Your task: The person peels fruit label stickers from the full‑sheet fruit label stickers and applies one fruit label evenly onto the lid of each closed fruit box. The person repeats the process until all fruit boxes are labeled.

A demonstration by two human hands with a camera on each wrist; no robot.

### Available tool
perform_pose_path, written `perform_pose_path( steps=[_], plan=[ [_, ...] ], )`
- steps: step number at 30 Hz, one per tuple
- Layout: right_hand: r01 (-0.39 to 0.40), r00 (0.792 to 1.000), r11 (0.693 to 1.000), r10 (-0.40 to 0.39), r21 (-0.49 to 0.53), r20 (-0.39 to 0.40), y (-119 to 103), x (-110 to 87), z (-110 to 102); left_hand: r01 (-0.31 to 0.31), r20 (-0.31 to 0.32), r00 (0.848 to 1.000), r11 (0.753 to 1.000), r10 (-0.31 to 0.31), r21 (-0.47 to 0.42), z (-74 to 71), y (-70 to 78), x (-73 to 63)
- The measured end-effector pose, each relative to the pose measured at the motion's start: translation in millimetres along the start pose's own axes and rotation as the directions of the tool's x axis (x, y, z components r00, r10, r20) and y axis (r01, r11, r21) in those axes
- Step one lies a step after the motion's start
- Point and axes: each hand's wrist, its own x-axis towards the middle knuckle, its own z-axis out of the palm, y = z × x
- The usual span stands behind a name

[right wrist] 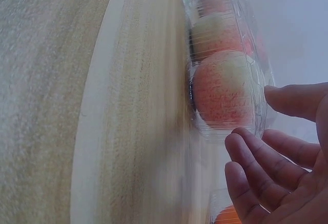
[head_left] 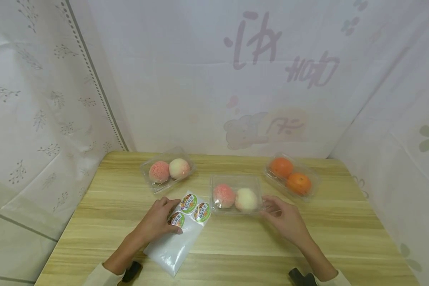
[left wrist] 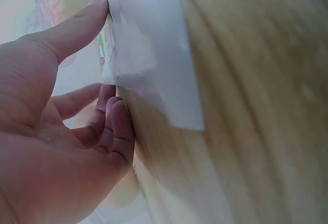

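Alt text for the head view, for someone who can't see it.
A person's left hand rests on a sticker sheet while the right hand is at the end of a clear box of two peaches on a wooden table. Farther back are another peach box to the left and an orange box to the right.

Three round stickers (head_left: 201, 212) on pale backing sheet (head_left: 180, 246): dark characters across each white band, too small to read surely; lower-left one partly covered. White backdrop cloth (head_left: 175, 87): large mauve brush lettering (head_left: 239, 43), smaller lettering (head_left: 312, 70) right of it, more below; none securely legible.
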Motion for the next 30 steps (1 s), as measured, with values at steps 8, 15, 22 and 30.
perform_pose_path(
  steps=[8,15,22,30],
  plan=[
    [0.004,1.000,1.000,-0.004,0.010,0.002,1,0.2,0,0.033,-0.010,0.999,0.997,-0.034,-0.075,-0.2,0.5,0.8],
    [-0.009,1.000,1.000,0.009,0.017,0.004,2,0.5,0,0.055,-0.018,0.998,0.991,-0.058,-0.125,1.1,-2.1,1.1],
    [-0.004,1.000,1.000,0.003,0.028,0.011,2,0.8,0,0.013,0.067,0.998,0.942,0.010,-0.337,-4.3,-5.9,1.3],
    [-0.002,1.000,1.000,0.002,0.027,0.008,2,0.9,0,0.033,0.159,0.985,0.841,0.063,-0.540,-11.1,-1.6,-0.4]
  ],
)
